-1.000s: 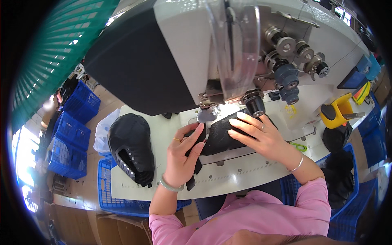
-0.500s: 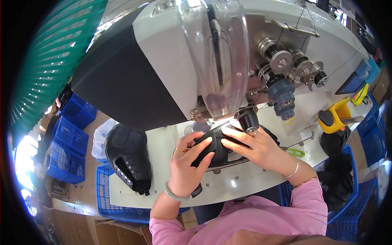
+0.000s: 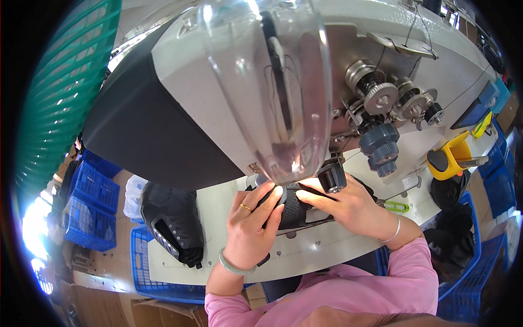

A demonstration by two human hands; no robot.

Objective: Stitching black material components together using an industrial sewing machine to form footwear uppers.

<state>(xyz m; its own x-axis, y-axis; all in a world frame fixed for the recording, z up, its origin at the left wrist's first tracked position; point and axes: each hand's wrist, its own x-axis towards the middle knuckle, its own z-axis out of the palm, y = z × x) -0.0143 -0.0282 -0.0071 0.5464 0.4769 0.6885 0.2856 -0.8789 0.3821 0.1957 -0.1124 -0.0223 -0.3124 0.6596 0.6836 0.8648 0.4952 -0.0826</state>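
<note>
A black shoe upper with a perforated patch (image 3: 294,210) lies on the white sewing table (image 3: 305,250), below the head of a large sewing machine (image 3: 196,82). My left hand (image 3: 251,215) grips its left part, fingers on top and thumb beside them. On the right side, my right hand (image 3: 355,210) holds the same piece, fingertips pointing in toward the needle area. The machine's clear guard (image 3: 272,109) and lower parts hide the needle and the far edge of the piece. Both hands sit close together, with a small stretch of black material showing between them.
Black shoe uppers with eyelets (image 3: 173,223) are piled on the table's left. Green-handled snips (image 3: 395,206) lie right of my right hand, near a yellow holder (image 3: 451,155). Thread tension knobs (image 3: 378,144) jut from the machine. Blue crates (image 3: 90,210) stand around; a green slatted object (image 3: 65,87) hangs upper left.
My view has moved nearer the machine. Both hands, with the shoe upper, are slightly farther in under the machine head, and my left fingers have drawn closer together.
</note>
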